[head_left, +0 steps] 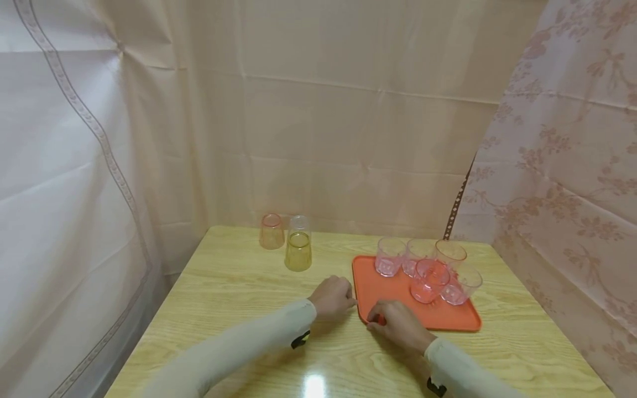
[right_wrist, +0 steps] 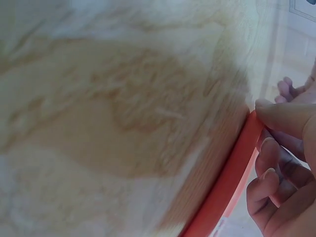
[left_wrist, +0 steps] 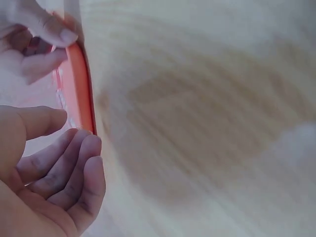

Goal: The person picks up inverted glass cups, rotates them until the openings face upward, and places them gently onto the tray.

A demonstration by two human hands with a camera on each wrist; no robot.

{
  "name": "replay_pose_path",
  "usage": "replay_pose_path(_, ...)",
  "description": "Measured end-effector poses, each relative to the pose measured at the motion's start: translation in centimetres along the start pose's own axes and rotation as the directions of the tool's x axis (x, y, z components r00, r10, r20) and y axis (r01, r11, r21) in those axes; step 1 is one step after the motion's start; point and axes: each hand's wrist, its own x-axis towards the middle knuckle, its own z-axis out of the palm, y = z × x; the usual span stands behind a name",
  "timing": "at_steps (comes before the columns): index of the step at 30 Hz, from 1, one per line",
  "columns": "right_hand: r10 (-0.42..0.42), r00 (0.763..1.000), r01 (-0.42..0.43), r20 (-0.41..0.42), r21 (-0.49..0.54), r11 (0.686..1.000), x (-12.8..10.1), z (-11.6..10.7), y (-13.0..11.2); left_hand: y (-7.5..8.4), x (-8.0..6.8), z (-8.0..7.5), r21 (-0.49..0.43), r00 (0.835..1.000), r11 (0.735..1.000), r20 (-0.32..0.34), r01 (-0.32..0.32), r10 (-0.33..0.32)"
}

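Note:
An orange-red tray [head_left: 388,293] lies on the wooden table and bears several drinking glasses. My left hand [head_left: 333,298] is at the tray's left edge; in the left wrist view its thumb and curled fingers [left_wrist: 81,185] hold the rim. At the near left corner my right hand [head_left: 398,326] pinches the rim, thumb [right_wrist: 284,116] on top and fingers bent below. On the tray, clear glasses [head_left: 390,265] stand towards the back and right, one glass [head_left: 450,250] has an orange rim, and a red glass [head_left: 429,287] stands in front.
Left of the tray, farther back on the table [head_left: 239,287], stand an orange glass [head_left: 271,235], a yellow glass [head_left: 298,255] and a clear glass [head_left: 299,222] behind the yellow one. Pale cloth curtains [head_left: 323,121] hang behind and at both sides.

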Motion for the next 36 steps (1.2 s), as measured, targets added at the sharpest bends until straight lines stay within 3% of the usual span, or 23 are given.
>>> replay_pose_path(5, 0.002, 1.000, -0.002, -0.009, 0.003, 1.000, 0.0, -0.1, 0.1, -1.0, 0.2, -1.7, 0.030, 0.998, 0.999, -0.051, -0.037, 0.038)
replay_pose_path(16, -0.004, 1.000, 0.004, 0.016, 0.018, 1.000, -0.2, -0.1, 0.4, -3.7, -0.2, -6.5, 0.061, 0.992, 0.997, -0.115, -0.045, 0.052)
replay_pose_path(29, -0.026, 1.000, 0.026, 0.006, 0.011, 1.000, -0.1, 0.0, 0.4, -7.5, -0.5, -11.2, 0.120, 0.975, 0.992, -0.221, 0.039, -0.011)
replay_pose_path(36, -0.016, 1.000, 0.016, 0.020, 0.025, 1.000, 0.0, 0.1, 0.4, -9.3, -0.4, -12.5, 0.187, 0.966, 0.978, -0.255, 0.093, -0.043)
